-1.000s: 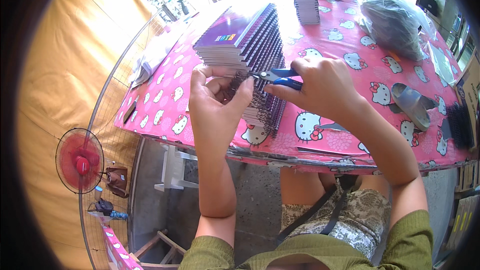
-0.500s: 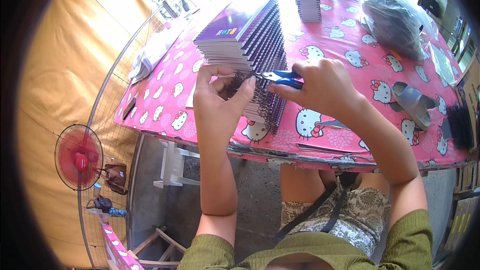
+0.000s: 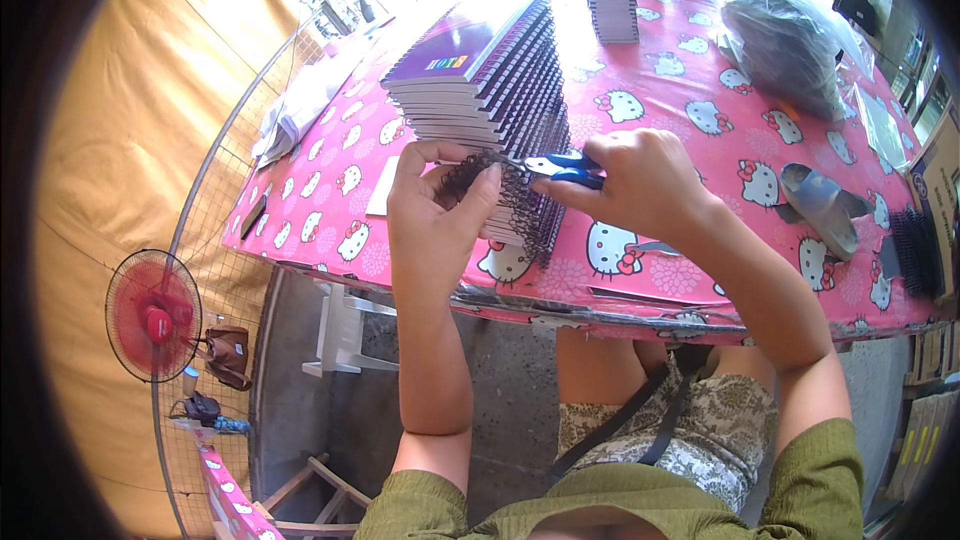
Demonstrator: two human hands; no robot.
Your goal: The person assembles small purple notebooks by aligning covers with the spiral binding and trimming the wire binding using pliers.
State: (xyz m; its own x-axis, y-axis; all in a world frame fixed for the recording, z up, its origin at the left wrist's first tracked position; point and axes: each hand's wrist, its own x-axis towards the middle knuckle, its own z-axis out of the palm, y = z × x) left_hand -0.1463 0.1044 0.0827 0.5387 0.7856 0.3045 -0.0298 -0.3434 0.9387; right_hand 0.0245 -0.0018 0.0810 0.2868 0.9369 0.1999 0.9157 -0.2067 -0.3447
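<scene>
A tall stack of spiral-bound notebooks (image 3: 440, 90) with purple covers stands before me, their black coils facing right. Low at its near side, my left hand (image 3: 432, 210) pinches a tangle of black coil binding (image 3: 465, 176) between thumb and fingers. From the right, my right hand (image 3: 645, 175) grips blue-handled pliers (image 3: 570, 172). The metal jaws point left and reach the coil beside my left thumb; whether they bite on the wire is too small to tell.
Pink cartoon-print cloth covers the table (image 3: 660, 285). More bound books (image 3: 608, 0) stand at the far side. A plastic-wrapped bundle (image 3: 780, 45), a grey slipper (image 3: 820, 210) and black coils (image 3: 915, 250) lie at right. A red fan (image 3: 155, 315) stands left, beyond the table.
The pliers' blue handles have come closer together, and the jaws sit slightly lower at the coil. More of the black coil shows above my left thumb. The stack stays in place.
</scene>
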